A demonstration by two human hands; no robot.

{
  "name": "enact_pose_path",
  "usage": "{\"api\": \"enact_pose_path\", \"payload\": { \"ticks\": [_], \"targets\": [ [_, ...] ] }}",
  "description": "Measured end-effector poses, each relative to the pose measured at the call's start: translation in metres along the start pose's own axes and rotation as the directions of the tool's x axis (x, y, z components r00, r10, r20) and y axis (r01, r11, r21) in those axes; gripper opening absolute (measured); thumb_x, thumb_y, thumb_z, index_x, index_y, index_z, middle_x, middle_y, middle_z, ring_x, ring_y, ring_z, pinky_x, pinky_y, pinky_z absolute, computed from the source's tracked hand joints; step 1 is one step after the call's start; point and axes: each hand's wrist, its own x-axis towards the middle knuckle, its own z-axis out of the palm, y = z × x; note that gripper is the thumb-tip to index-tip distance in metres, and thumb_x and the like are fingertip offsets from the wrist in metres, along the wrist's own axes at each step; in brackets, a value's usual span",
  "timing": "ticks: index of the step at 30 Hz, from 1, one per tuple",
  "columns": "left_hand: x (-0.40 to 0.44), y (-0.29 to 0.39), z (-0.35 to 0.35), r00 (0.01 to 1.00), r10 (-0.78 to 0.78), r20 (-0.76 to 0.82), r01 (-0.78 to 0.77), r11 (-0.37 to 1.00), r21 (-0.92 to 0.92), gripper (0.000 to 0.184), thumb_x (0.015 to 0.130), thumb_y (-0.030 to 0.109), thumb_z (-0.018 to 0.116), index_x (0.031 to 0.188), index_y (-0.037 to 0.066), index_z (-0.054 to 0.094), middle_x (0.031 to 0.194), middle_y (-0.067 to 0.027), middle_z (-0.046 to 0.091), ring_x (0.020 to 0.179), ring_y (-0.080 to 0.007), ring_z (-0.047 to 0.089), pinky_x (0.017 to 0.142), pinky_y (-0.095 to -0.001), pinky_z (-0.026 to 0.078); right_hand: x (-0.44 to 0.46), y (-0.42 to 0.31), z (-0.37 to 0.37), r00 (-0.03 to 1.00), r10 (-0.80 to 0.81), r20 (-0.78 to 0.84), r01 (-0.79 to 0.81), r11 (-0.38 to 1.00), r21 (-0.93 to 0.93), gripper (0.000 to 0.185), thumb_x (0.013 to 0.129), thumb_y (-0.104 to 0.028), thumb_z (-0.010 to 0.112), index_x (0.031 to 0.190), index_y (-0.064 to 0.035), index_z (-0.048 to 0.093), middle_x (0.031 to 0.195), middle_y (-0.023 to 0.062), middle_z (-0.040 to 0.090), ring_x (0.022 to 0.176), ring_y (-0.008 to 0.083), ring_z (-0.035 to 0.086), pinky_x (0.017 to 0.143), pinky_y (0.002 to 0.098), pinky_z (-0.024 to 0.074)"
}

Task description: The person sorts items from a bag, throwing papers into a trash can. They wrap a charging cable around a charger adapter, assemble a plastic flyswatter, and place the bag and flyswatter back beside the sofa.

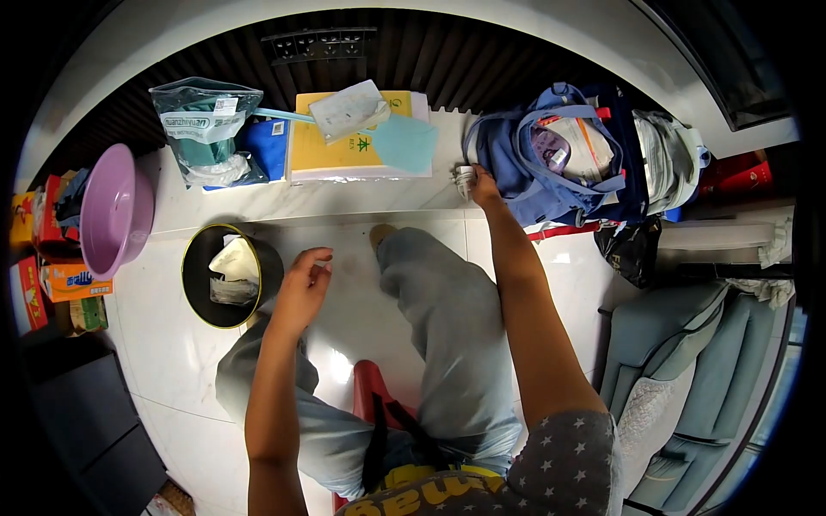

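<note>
My right hand (484, 186) is at the right end of the white ledge, its fingers closed on a small white bundle (465, 181), perhaps a coiled cord. The hand touches the left side of a blue bag (508, 163), which stands open with a white and purple package (572, 148) in its mouth. My left hand (305, 284) hangs over the floor with its fingers slightly bent and apart, holding nothing. Left of it stands a dark bin (194, 275) with a gold rim, containing crumpled paper (234, 260).
On the ledge (361, 196) lie a zip bag (206, 129), a blue folder (267, 146), a yellow book (323, 159) and a white packet (348, 112). A purple basin (116, 211) and boxes stand at the left. A grey-green sofa (671, 344) occupies the right.
</note>
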Motion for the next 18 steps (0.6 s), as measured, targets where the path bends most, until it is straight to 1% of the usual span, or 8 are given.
{"api": "enact_pose_path", "payload": {
  "ticks": [2, 3, 6, 8, 9, 11, 15, 18],
  "targets": [
    [-0.002, 0.003, 0.000, 1.000, 0.019, 0.015, -0.019, 1.000, 0.022, 0.024, 0.084, 0.001, 0.053, 0.108, 0.004, 0.053, 0.097, -0.0082, 0.059, 0.076, -0.0129, 0.059, 0.068, -0.0238, 0.047, -0.005, -0.012, -0.006, 0.990, 0.138, 0.006, -0.136, 0.983, -0.126, 0.053, 0.076, -0.013, 0.062, 0.124, -0.0059, 0.041, 0.110, 0.0253, 0.053, 0.101, 0.0388, 0.053, 0.089, 0.0412, 0.0424],
    [-0.002, 0.004, 0.000, 1.000, 0.020, 0.014, -0.021, 1.000, 0.022, 0.024, 0.084, 0.001, 0.053, 0.108, 0.004, 0.053, 0.097, -0.0082, 0.059, 0.076, -0.0129, 0.059, 0.068, -0.0238, 0.047, -0.006, -0.017, -0.009, 0.991, 0.137, 0.005, -0.135, 0.983, -0.126, 0.053, 0.076, -0.013, 0.062, 0.124, -0.0059, 0.041, 0.110, 0.0253, 0.053, 0.101, 0.0388, 0.053, 0.089, 0.0412, 0.0424],
    [-0.006, 0.007, -0.004, 0.999, 0.019, 0.030, -0.020, 0.999, 0.037, 0.025, 0.083, 0.000, 0.053, 0.108, 0.003, 0.052, 0.097, -0.0089, 0.058, 0.077, -0.0126, 0.058, 0.067, -0.0239, 0.047, -0.013, -0.036, -0.021, 0.986, 0.136, 0.095, -0.109, 0.962, -0.248, 0.055, 0.077, -0.016, 0.062, 0.125, -0.0071, 0.037, 0.111, 0.0265, 0.053, 0.103, 0.0401, 0.051, 0.089, 0.0429, 0.0421],
    [-0.008, 0.010, -0.006, 1.000, 0.013, 0.027, -0.015, 0.997, 0.070, 0.025, 0.082, 0.000, 0.054, 0.107, 0.003, 0.052, 0.098, -0.0107, 0.057, 0.077, -0.0138, 0.058, 0.067, -0.0250, 0.047, -0.019, -0.054, -0.029, 0.964, 0.244, 0.110, -0.204, 0.936, -0.287, 0.054, 0.078, -0.017, 0.060, 0.125, -0.0076, 0.034, 0.113, 0.0265, 0.050, 0.105, 0.0401, 0.050, 0.089, 0.0425, 0.0424],
    [-0.009, 0.010, -0.007, 1.000, 0.013, 0.026, -0.015, 0.997, 0.070, 0.025, 0.082, 0.000, 0.054, 0.107, 0.003, 0.052, 0.098, -0.0107, 0.057, 0.077, -0.0138, 0.058, 0.067, -0.0250, 0.047, -0.020, -0.054, -0.028, 0.964, 0.243, 0.110, -0.204, 0.936, -0.286, 0.054, 0.078, -0.017, 0.060, 0.125, -0.0076, 0.034, 0.113, 0.0265, 0.050, 0.105, 0.0401, 0.050, 0.089, 0.0425, 0.0424],
    [-0.011, 0.009, -0.009, 0.997, 0.079, 0.017, -0.080, 0.994, 0.074, 0.025, 0.082, 0.001, 0.054, 0.107, 0.002, 0.052, 0.097, -0.0121, 0.057, 0.075, -0.0158, 0.058, 0.066, -0.0263, 0.047, -0.021, -0.055, -0.027, 0.986, 0.168, 0.023, -0.154, 0.943, -0.294, 0.055, 0.077, -0.014, 0.058, 0.126, -0.0078, 0.032, 0.117, 0.0254, 0.047, 0.105, 0.0398, 0.050, 0.088, 0.0412, 0.0433],
    [-0.014, 0.013, -0.015, 0.997, 0.081, 0.001, -0.081, 0.992, 0.100, 0.023, 0.082, 0.006, 0.055, 0.105, 0.002, 0.053, 0.100, -0.0140, 0.056, 0.072, -0.0206, 0.060, 0.067, -0.0304, 0.047, -0.021, -0.103, -0.043, 0.993, 0.117, -0.001, -0.110, 0.929, -0.354, 0.054, 0.075, -0.009, 0.058, 0.124, -0.0066, 0.035, 0.120, 0.0240, 0.044, 0.105, 0.0396, 0.050, 0.088, 0.0405, 0.0437],
    [-0.016, 0.013, -0.020, 0.991, 0.129, -0.044, -0.123, 0.986, 0.112, 0.023, 0.082, 0.005, 0.054, 0.105, 0.002, 0.053, 0.099, -0.0144, 0.057, 0.072, -0.0213, 0.060, 0.066, -0.0307, 0.047, -0.011, -0.144, -0.043, 0.991, -0.046, 0.127, 0.078, 0.962, -0.260, 0.047, 0.073, -0.008, 0.058, 0.118, -0.0037, 0.043, 0.116, 0.0230, 0.048, 0.106, 0.0373, 0.050, 0.089, 0.0402, 0.0429]
  ]
}}
